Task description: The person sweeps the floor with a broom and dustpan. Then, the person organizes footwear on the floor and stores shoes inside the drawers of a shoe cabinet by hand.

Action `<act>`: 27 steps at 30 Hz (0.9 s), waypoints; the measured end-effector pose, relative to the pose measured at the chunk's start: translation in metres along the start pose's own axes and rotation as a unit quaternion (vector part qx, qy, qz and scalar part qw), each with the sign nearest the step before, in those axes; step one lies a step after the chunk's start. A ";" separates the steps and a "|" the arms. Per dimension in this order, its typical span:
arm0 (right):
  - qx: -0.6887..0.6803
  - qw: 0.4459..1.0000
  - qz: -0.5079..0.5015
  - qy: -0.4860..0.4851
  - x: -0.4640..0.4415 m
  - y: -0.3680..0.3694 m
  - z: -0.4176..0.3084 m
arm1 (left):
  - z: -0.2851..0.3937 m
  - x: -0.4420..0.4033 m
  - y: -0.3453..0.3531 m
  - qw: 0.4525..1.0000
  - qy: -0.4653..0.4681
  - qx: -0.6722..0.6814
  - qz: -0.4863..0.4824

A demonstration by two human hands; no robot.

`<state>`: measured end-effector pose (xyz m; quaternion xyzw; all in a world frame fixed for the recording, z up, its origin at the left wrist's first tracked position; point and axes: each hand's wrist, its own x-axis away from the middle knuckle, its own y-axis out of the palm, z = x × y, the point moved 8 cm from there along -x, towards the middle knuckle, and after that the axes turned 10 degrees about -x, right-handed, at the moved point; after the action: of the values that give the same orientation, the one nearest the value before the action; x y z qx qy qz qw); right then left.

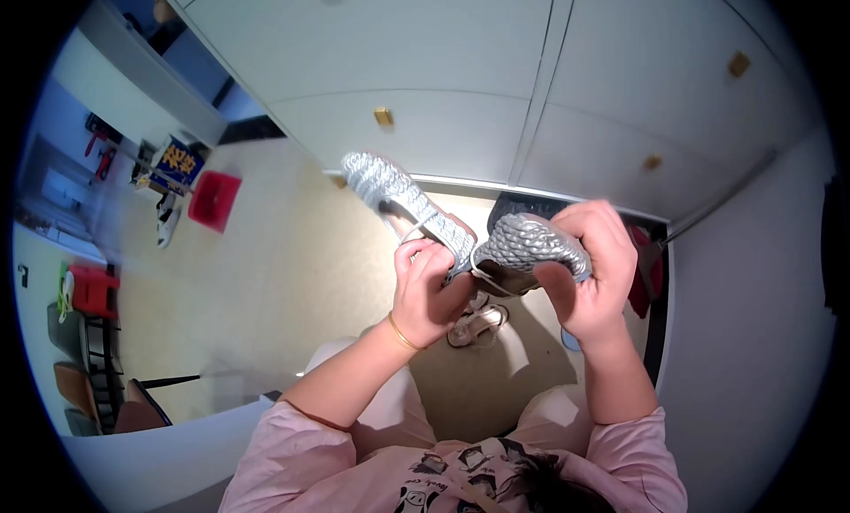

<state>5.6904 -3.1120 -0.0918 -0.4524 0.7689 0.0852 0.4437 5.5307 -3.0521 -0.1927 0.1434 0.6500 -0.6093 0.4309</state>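
Observation:
My left hand is closed around the heel end of a silver woven shoe, whose toe points up and to the left. Its opening and a thin pale strap show. In my right hand is a second silver woven shoe, gripped by the toe end with the thumb on the near side. The heel ends of the two shoes meet or overlap in front of me. Below them, a pair of light sandals lies on the floor between my legs.
A white cabinet with gold knobs stands ahead, with dark items and a red object under or beside it. To the left are a red stool, white-and-black shoes, a printed box and chairs.

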 end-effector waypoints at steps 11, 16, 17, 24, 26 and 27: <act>0.146 0.982 -0.042 -0.111 0.005 0.007 -0.020 | -0.007 -0.005 -0.001 0.999 -0.023 -0.026 0.015; 0.138 0.990 -0.018 0.024 0.001 0.004 0.016 | -0.014 -0.005 0.002 0.999 -0.031 0.019 -0.012; 0.055 0.993 0.032 0.104 0.004 0.000 0.034 | -0.015 -0.006 0.003 0.998 -0.032 0.045 -0.025; -0.223 0.903 -0.009 0.368 0.031 0.012 0.112 | -0.012 -0.007 -0.001 0.998 -0.038 0.050 -0.014; -0.292 0.852 -0.054 0.432 0.039 0.027 0.114 | -0.013 -0.007 -0.004 0.998 -0.040 0.049 -0.020; -0.291 0.851 -0.055 0.434 0.041 0.029 0.116 | -0.013 -0.007 -0.004 0.998 -0.038 0.049 -0.027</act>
<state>5.7305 -3.0589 -0.1992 -0.5933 0.7971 0.0759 -0.0835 5.5263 -3.0385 -0.1863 0.1240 0.6061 -0.6568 0.4311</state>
